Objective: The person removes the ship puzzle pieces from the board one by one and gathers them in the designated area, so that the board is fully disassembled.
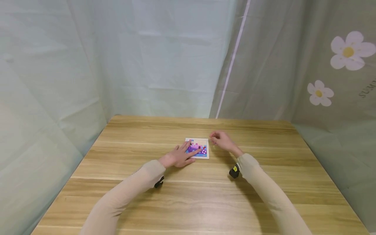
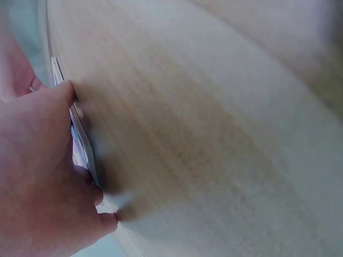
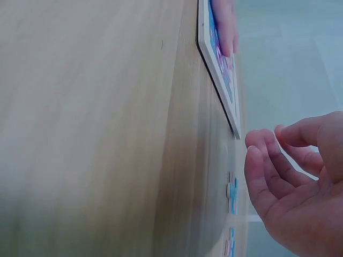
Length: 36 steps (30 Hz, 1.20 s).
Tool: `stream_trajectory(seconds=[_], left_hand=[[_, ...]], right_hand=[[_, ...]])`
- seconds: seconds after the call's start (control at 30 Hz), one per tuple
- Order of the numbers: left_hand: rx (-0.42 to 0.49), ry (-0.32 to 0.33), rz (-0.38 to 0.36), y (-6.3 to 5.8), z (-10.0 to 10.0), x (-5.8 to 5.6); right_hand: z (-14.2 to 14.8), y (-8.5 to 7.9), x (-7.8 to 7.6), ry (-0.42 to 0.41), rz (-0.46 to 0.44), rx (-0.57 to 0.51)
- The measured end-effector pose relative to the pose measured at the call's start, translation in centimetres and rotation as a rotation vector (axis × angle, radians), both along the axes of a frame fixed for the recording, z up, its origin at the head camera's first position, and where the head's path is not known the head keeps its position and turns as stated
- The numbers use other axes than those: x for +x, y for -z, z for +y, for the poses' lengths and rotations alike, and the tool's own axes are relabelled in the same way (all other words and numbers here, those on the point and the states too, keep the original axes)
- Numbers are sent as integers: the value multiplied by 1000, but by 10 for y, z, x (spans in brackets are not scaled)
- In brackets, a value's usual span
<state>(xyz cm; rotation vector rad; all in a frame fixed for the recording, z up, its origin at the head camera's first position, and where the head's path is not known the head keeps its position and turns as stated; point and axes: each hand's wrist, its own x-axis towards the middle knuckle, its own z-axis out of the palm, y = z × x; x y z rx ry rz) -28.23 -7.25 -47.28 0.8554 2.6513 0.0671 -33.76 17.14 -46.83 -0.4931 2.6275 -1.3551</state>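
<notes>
A small picture puzzle point(image 1: 204, 152) in a white frame lies on the wooden table, with purple, pink and blue pieces and a pale bare strip along its far side. My left hand point(image 1: 183, 156) rests across its left part, fingers spread. In the left wrist view, the left fingertips point(image 2: 110, 218) reach past the board's edge point(image 2: 83, 140). Just right of the frame hovers my right hand point(image 1: 222, 140). Its fingers point(image 3: 257, 174) are loosely bent, thumb near the fingertips, and nothing shows between them.
Thin coloured pieces point(image 3: 232, 194) lie on the table beyond the board in the right wrist view, close to the right hand. Wooden tabletop point(image 1: 199, 195) surrounds the board. Pale curtains point(image 1: 164, 58) hang behind the table and along both sides.
</notes>
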Motion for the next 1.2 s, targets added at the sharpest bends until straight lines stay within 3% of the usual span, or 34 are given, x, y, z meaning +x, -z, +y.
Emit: stream_trajectory(seconds=[0.43,1.0,1.2], left_hand=[[14,2,-7,1,0,0],[43,35,-23,3,-5,-3],[47,18,-26,1,-7,-2]], right_hand=[[-22,6,-1,-38,-15,-64],[-29,12,1,-73,-20,-3],[-29,11,0,-64,-10,18]])
